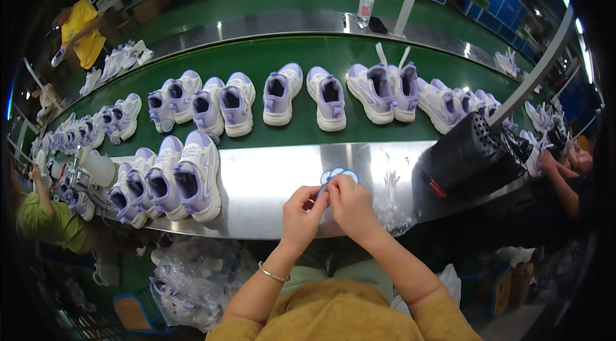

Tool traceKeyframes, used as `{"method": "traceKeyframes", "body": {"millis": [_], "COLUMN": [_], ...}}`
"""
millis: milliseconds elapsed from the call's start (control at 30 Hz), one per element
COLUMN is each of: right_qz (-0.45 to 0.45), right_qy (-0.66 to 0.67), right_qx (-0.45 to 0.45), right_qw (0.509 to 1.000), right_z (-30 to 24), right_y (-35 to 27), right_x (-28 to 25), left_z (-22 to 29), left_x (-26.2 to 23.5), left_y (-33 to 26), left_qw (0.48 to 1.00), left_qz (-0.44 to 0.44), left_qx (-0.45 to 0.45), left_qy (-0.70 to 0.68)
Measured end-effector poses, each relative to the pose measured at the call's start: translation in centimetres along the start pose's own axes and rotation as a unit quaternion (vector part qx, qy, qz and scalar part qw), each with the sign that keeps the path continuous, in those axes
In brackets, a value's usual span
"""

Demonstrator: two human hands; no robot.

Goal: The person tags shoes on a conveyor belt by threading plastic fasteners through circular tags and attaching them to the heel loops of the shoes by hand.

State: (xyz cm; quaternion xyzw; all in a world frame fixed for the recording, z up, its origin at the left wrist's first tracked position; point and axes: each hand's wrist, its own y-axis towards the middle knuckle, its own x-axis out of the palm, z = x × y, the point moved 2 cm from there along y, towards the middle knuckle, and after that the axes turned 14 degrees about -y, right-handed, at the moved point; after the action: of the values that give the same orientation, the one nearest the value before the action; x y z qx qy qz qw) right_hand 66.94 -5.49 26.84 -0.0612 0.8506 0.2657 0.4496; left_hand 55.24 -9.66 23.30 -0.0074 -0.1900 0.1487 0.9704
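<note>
Pinching at the fingertips, the left hand [301,214] and right hand [351,207] close together on a blue-and-white piece [338,174] above the metal table [263,177]. Its rounded lobes stick out beyond the fingers on the far side, while the fingers hide its near part. Clear plastic [393,211] lies just right of the right hand.

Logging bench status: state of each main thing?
Blue-edged white tags: overlapping, held
Left hand: grip closed on tags
Right hand: grip closed on tags
Nearby benchtop lavender-and-white sneakers: upright
Benchtop clear plastic bag: crumpled
Water bottle: upright, capped
Silver bracelet: worn
</note>
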Motion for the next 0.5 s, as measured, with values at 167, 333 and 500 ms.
{"method": "traceKeyframes", "body": {"millis": [167,333,500], "right_qz": [-0.034,-0.086,-0.236], "right_qy": [0.083,0.173,0.311], "right_qx": [0.017,0.02,0.097], "right_qw": [0.996,0.981,0.915], "right_z": [-0.7,-1.5,-0.8], "right_y": [-0.6,-0.2,2.3], "right_x": [0.1,1.1,2.7], "left_z": [0.3,0.5,2.2], "left_x": [-1.2,-2.4,-3.9], "left_y": [-0.2,0.1,1.7], "left_qw": [0.98,0.969,0.995], "left_qz": [-0.041,-0.029,-0.007], "left_qx": [-0.06,-0.074,-0.042], "left_qy": [-0.185,-0.236,-0.092]}}
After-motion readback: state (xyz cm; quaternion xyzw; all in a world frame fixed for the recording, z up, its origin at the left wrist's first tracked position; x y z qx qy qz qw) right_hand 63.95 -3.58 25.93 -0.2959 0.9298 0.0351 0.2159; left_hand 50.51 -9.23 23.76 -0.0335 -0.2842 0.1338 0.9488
